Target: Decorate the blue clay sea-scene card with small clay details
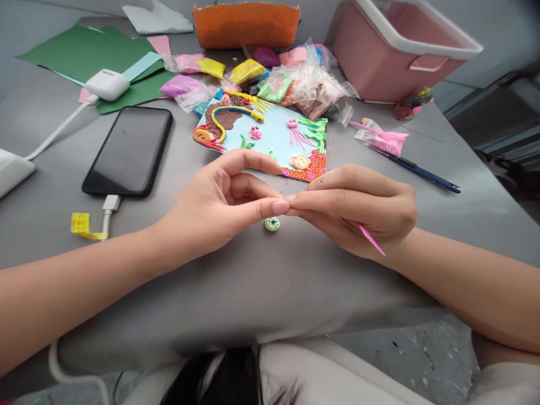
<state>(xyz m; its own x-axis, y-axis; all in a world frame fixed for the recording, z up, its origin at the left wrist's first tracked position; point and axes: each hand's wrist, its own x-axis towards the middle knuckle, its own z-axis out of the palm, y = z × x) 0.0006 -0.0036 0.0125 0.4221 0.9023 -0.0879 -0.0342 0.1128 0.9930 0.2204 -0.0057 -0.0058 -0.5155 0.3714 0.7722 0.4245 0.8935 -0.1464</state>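
Note:
My left hand [230, 197] and my right hand [358, 205] meet at the fingertips above the table. The left thumb presses against the right fingertips, while the left index finger curves above them. Anything pinched between them is too small or hidden to make out. A thin pink modelling tool [372, 239] passes through my right hand, its end sticking out below the fingers. Just under the fingertips lies a small round light-green clay piece [272, 224] with a dark star-shaped centre. Behind my hands is a light-blue board [270, 121] decorated with clay sea animals and plants.
Bagged coloured clay [247, 71] lies behind the board, near an orange container [247, 25] and a pink bin [392, 56]. To the left are a phone [129, 149] on a cable, a white case [107, 84] and green paper [80, 53]. A dark-blue pen [422, 171] lies right.

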